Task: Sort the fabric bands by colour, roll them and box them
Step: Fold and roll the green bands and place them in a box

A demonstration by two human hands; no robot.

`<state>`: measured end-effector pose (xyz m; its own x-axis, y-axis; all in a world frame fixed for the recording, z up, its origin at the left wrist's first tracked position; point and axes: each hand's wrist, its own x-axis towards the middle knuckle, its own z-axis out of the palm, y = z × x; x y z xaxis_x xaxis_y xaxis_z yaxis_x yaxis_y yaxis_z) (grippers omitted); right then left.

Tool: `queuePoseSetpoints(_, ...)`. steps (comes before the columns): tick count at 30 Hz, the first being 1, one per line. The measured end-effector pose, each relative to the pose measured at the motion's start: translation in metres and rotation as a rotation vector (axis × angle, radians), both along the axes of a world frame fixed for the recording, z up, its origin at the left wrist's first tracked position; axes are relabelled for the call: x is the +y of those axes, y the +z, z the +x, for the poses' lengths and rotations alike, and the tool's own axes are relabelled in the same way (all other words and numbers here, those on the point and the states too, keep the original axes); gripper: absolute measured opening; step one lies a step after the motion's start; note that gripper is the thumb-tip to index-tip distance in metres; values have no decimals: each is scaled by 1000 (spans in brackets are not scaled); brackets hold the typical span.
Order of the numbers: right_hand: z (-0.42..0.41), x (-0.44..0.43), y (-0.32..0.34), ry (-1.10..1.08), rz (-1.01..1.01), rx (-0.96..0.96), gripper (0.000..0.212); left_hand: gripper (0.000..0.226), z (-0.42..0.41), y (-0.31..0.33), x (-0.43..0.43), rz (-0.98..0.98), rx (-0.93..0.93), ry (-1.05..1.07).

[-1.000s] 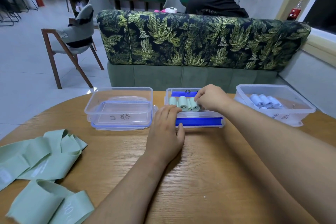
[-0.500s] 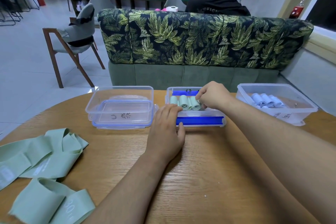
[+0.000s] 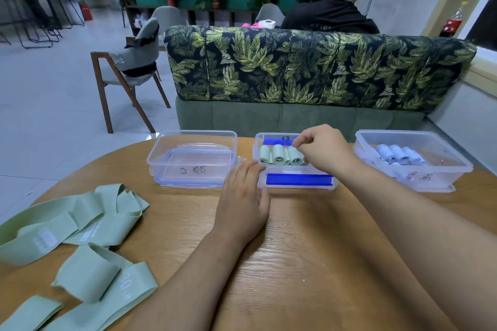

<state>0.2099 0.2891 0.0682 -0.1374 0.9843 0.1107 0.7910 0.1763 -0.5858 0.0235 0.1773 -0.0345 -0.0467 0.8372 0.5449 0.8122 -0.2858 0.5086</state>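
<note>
Since the earlier frame the right hand (image 3: 325, 150) has been raised off the green rolls (image 3: 278, 154), on which it was pressed, and the left hand (image 3: 243, 201) has been kept in place. The right hand is now held over the right end of the row of rolls, its fingers curled and the thumb and forefinger brought together just above the rightmost roll; whether the edge of that roll is pinched cannot be determined. The left hand is laid flat on the table (image 3: 309, 250), palm down, fingers straight and close together, with the fingertips touching the near left corner of the middle box (image 3: 256, 148). The green rolls are stood side by side in the middle box, which carries a blue latch (image 3: 298, 179) on its near wall. The left box (image 3: 161, 153) is set just beside the middle box, and a clear lid (image 3: 199, 161) is lodged in it. The right box (image 3: 435, 177) is placed at the far right of the table, apart from the middle box, and blue-grey rolls (image 3: 398, 154) are laid in it. Loose green bands (image 3: 80, 223) are spread unrolled on the near left of the table, well apart from the boxes. A leaf-patterned sofa (image 3: 309, 70) is seen beyond the table, with a chair (image 3: 129, 67) to its left.
</note>
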Motion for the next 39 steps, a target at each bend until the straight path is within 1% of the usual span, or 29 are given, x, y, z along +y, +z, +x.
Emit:
queuePoseSetpoints(2, 1, -13, -1, 8, 12, 40, 31, 45, -7, -1, -15, -14, 0, 41)
queuePoseSetpoints(5, -3, -38, -3, 28, 42, 148, 26, 44, -21, -1, -46, -22, 14, 96)
queuePoseSetpoints(8, -27, -67, -11, 161, 43, 230, 22, 38, -38, 2, -82, -7, 62, 190)
queuePoseSetpoints(12, -79, -100, -33, 375, -9, 203, 20, 30, -66, 5, -128, 37, 219, 384)
queuePoseSetpoints(16, -128, -128, -50, 573, -47, 154, 19, 43, -91, 4, -170, -70, 330, 665)
queuePoseSetpoints(19, -161, -150, -62, 704, -123, 147, 20, 56, -109, 0, -192, -144, 282, 808)
queuePoseSetpoints(21, -180, -165, -67, 784, -181, 146, 25, 58, -119, 0, -204, -204, 205, 847)
queuePoseSetpoints(23, -196, -177, -72, 837, -223, 157, 31, 50, -126, -1, -212, -234, 102, 826)
queuePoseSetpoints(24, -203, -182, -74, 855, -236, 164, 35, 47, -129, -2, -216, -218, 66, 790)
queuePoseSetpoints(27, -216, -191, -79, 877, -240, 150, 40, 39, -133, 2, -220, -91, -32, 672)
queuePoseSetpoints(30, -215, -196, -71, 884, -194, 182, 33, 40, -128, 18, -215, 5, -106, 593)
queuePoseSetpoints(33, -199, -194, -56, 841, -94, 284, 19, 37, -115, 38, -203, 92, -119, 491)
queuePoseSetpoints(37, -145, -181, -38, 727, -3, 415, 8, 28, -80, 60, -178, 166, -176, 355)
queuePoseSetpoints(39, -103, -178, -33, 659, 3, 486, 10, 28, -55, 65, -166, 144, -240, 272)
